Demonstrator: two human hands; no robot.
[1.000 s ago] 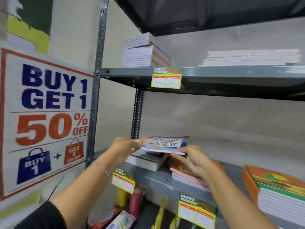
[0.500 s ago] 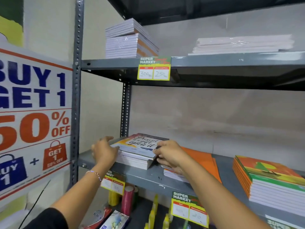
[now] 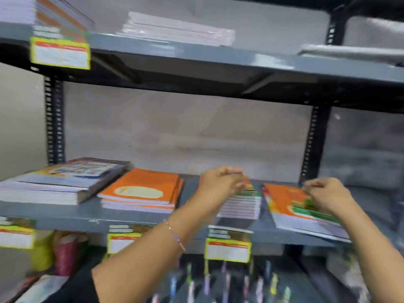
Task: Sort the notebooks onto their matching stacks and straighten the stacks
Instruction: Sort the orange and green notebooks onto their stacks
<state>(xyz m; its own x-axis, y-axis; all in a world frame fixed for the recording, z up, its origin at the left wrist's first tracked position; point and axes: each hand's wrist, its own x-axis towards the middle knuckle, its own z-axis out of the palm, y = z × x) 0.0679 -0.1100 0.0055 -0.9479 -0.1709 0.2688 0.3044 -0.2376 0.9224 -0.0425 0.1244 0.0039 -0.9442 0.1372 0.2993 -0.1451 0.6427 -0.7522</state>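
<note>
Four notebook stacks lie on the grey middle shelf (image 3: 87, 215). At the left is a white-edged stack with a blue lettered cover (image 3: 54, 186), then a low orange stack (image 3: 142, 189). My left hand (image 3: 223, 180) hovers with curled fingers over the back of a taller orange-and-green stack (image 3: 242, 207). My right hand (image 3: 325, 193) rests, fingers curled, on the top of a skewed orange-and-green stack (image 3: 284, 197) whose front corner juts past the shelf edge. Motion blur hides whether either hand grips a notebook.
The upper shelf (image 3: 196, 55) carries white notebook stacks (image 3: 175, 29) close overhead. Yellow price tags (image 3: 227, 248) hang from the shelf fronts. Pens (image 3: 218, 285) and bottles (image 3: 65, 252) stand on the shelf below. A black upright (image 3: 312, 145) stands behind the right stack.
The lettered notebook now lies on the left stack and both hands have let go of it. My hands and my view have swung right to the two orange-and-green stacks.
</note>
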